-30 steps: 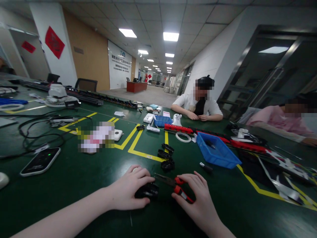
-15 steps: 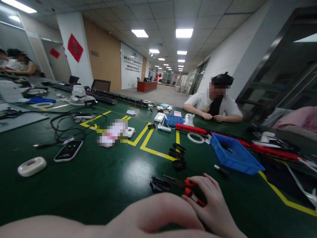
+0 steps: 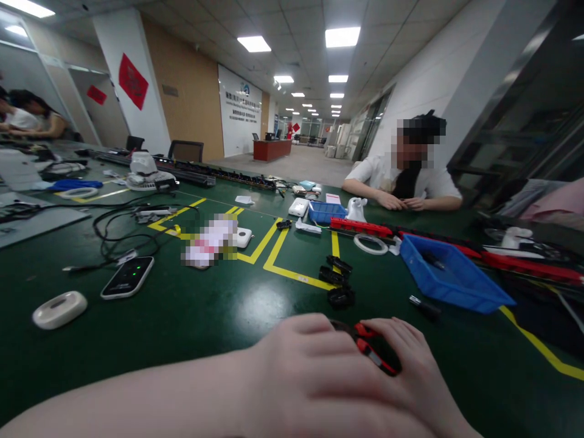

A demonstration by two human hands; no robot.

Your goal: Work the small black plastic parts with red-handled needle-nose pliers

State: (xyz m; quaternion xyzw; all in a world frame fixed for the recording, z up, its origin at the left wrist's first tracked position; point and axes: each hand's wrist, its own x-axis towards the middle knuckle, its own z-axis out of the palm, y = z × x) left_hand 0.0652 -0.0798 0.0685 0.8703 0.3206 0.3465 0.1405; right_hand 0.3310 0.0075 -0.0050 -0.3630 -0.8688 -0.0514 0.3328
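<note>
- Status: work appears under way, as judged from the red-handled pliers (image 3: 375, 358) being in hand at near centre-right.
- Right hand (image 3: 413, 353): the visible fingers curve around the plier handles and close on them; the thumb is hidden.
- Left hand (image 3: 314, 371): it lies across the near centre, in front of part of the right hand, back toward the viewer. Its fingertips are hidden; whether they are apart, together or clamped on anything cannot be told.
- Plier nose: mostly hidden behind the left hand; whether it bears on a part cannot be told.
- Outstanding items: three black parts (image 3: 332, 277) lie at the near right corner of the yellow tape outline (image 3: 285, 274), apart from both hands. Whether they are finished or waiting cannot be told.
- Blue tray (image 3: 465, 300): stands to the right, with a dark object inside.
</note>
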